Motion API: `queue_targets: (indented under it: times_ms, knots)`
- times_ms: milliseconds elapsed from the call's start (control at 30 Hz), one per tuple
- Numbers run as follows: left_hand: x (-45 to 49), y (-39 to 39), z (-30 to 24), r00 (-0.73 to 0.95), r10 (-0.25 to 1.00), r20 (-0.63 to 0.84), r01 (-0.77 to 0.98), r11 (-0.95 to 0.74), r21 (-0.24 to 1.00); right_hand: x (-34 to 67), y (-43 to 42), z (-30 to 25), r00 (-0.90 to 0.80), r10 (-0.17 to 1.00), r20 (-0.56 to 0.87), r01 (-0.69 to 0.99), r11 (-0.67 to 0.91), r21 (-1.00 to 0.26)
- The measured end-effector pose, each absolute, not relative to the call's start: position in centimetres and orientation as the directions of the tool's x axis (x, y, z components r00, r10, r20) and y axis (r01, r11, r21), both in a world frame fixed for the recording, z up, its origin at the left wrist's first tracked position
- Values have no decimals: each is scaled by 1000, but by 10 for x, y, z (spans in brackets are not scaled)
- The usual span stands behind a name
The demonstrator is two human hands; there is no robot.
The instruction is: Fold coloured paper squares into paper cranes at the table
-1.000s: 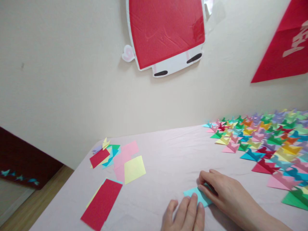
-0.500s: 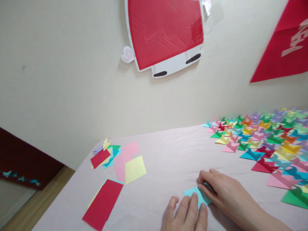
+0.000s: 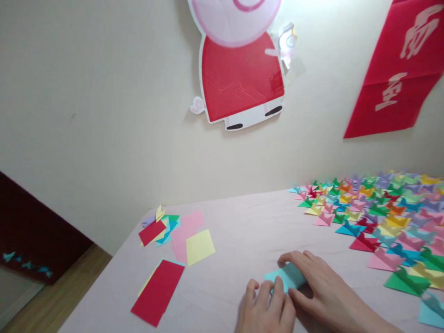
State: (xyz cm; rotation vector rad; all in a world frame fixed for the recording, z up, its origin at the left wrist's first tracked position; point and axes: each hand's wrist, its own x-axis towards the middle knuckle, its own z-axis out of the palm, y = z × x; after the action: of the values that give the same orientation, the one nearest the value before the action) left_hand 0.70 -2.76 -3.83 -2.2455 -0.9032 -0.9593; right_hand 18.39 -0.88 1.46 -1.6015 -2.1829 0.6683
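A light blue sheet of paper [image 3: 290,276] lies near the table's front, partly covered by both hands. With its fingers apart and slightly bent, my left hand [image 3: 268,305] rests its fingertips on the sheet's near left part, pressing it to the table. From the right, my right hand [image 3: 321,286] curves over the same sheet. Its index finger bends along the far edge and its thumb touches the near right edge, with the paper between them. How the paper is folded under the fingers is hidden.
Many folded paper birds [image 3: 391,222] stand in rows at the right. At the left lie a red paper stack [image 3: 157,292], a pale yellow sheet [image 3: 200,247], pink sheets [image 3: 189,226] and a small red sheet [image 3: 151,232]. Behind the table rises a wall [image 3: 132,115] with a cartoon cutout [image 3: 243,78].
The view has tilted up and shifted slightly right. My right thumb has come away from the index finger and moved to the paper's near edge. My left hand stays on the paper.
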Motion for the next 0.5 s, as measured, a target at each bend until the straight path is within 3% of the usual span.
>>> queue_targets:
  times_ms: [267,500]
  knots:
    - [3,-33,-50,592,504,629,753,-624,-209,181,-6,17,-261,965,-13,803,209,-559]
    - [2,-36,-57,540,548,639,787,-599,-152,193,3,3,-293,953,79,692,268,-670]
